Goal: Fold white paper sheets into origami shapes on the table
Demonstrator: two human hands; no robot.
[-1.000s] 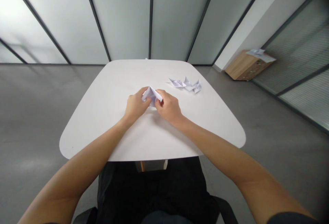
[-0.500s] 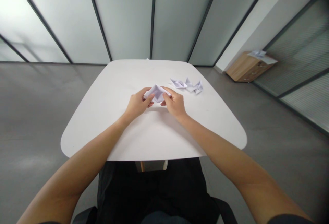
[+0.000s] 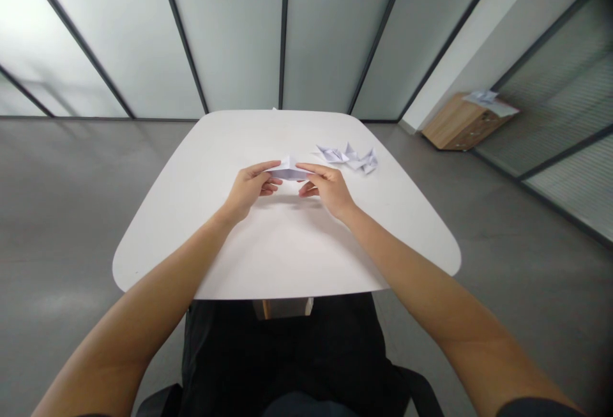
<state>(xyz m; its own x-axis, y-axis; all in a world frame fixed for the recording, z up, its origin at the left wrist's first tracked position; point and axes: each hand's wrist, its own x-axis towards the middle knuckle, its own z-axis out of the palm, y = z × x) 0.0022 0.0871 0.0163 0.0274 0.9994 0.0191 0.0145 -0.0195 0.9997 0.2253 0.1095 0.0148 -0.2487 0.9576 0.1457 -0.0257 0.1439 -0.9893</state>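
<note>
From my end, I have the left hand (image 3: pixel 249 190) closed in a light pinch on one end of the paper (image 3: pixel 288 174), and the right hand (image 3: pixel 330 190) pinching the other end in the same way. The paper is folded and sits between the two hands, a peak rising at its middle. Forefingers lie along its top, and the lower fingers curl clear beneath; I judge that gripping only the ends leaves the middle free and the paper level. A shadow (image 3: pixel 287 203) below suggests I hold it just above the counter (image 3: pixel 287 257), probably so that nothing presses against its underside.

Beyond the right hand, folded pieces (image 3: pixel 332 156) lie in a cluster on the counter; I cannot tell how many. Set off to that side, they seem placed to leave the working space free. Farther out, well apart from the counter, a wooden cabinet (image 3: pixel 450 122) stands on the floor (image 3: pixel 502 212) by the wall, with papers (image 3: pixel 498 105) on its top.
</note>
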